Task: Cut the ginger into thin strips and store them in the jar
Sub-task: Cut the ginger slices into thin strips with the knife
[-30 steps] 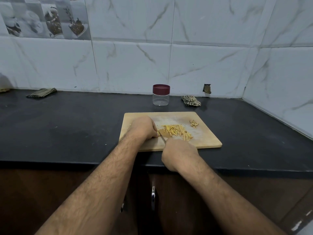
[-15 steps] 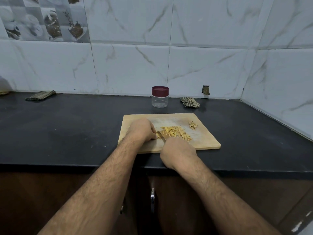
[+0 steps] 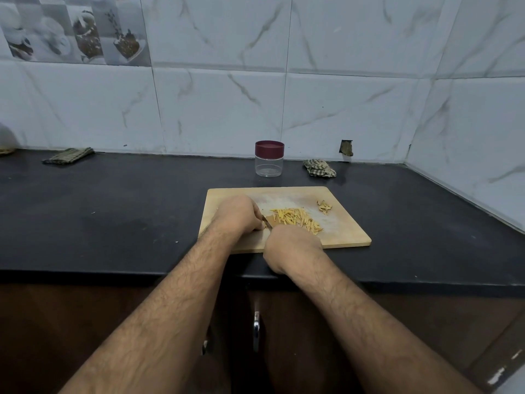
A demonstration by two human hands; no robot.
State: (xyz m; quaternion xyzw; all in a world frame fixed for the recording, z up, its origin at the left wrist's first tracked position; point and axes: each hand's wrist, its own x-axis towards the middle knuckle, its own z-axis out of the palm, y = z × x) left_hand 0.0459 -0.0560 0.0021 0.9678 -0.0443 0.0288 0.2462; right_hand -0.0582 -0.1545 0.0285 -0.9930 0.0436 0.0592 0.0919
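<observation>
A pile of thin yellow ginger strips (image 3: pixel 297 219) lies on the wooden cutting board (image 3: pixel 343 234). My right hand (image 3: pixel 292 245) grips a knife (image 3: pixel 270 220) at the board's near edge; only a short piece of the blade shows, left of the strips. My left hand (image 3: pixel 238 214) is curled on the board, fingertips against the blade, and what they hold down is hidden. The clear jar (image 3: pixel 269 163) with its maroon lid on stands behind the board near the wall.
A small heap of ginger peel (image 3: pixel 324 206) sits at the board's far right. A crumpled checked cloth (image 3: pixel 319 168) lies right of the jar, a folded cloth (image 3: pixel 68 155) at far left. The black counter (image 3: pixel 113 217) meets tiled walls behind and to the right.
Both hands stay at the same spot on the board with the knife between them; only slight shifts of the hands and the view show.
</observation>
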